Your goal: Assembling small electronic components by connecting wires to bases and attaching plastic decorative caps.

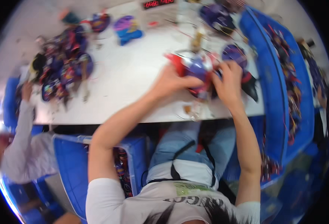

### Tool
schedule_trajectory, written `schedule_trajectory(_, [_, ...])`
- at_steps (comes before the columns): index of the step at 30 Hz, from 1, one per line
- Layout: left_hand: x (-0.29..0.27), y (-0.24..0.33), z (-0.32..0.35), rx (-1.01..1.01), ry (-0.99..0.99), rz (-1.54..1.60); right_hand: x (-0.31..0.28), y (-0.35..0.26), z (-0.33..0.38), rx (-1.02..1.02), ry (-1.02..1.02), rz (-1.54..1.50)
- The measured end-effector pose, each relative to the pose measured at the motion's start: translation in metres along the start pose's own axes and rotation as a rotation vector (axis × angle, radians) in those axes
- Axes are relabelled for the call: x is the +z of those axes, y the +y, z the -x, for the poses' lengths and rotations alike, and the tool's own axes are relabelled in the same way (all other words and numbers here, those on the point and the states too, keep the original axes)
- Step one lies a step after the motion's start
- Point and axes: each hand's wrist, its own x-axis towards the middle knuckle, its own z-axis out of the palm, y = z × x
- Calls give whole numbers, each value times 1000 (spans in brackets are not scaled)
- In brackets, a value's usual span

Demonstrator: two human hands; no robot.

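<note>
A small purple, red and white item, smeared by motion so its exact kind is unclear, sits between my hands above the white table. My left hand grips it from the left, thumb across its front. On its other side my right hand has its fingers curled in a pinch at the item's right edge; what lies in that pinch is hidden. A dark pointed piece with a red edge lies beside my right hand, and a round purple piece is just beyond it.
Blue bins stand on the right and by my left side, holding many small colourful pieces. A heap of similar pieces covers the table's left, near a co-worker's hand. A box with a red digital display stands at the back.
</note>
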Motion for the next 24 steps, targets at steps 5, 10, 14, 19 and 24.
schedule_trajectory(5, [2, -17, -8, 348, 150, -759, 7, 6, 15, 190, -150, -239])
schedule_trajectory(10, [-2, -5, 9, 354, 256, -225, -9, -40, -12, 94, -109, -584])
schedule_trajectory(14, [-53, 31, 54, 235, 217, 240, -20, -106, -25, 162, -292, -1165])
schedule_trajectory(19, [-262, 119, 124, 851, 551, -1286, -25, -122, -14, 0, -521, -1016])
schedule_trajectory(24, [-387, 139, 149, 534, 885, -880, -18, -101, 15, 9, -601, -778])
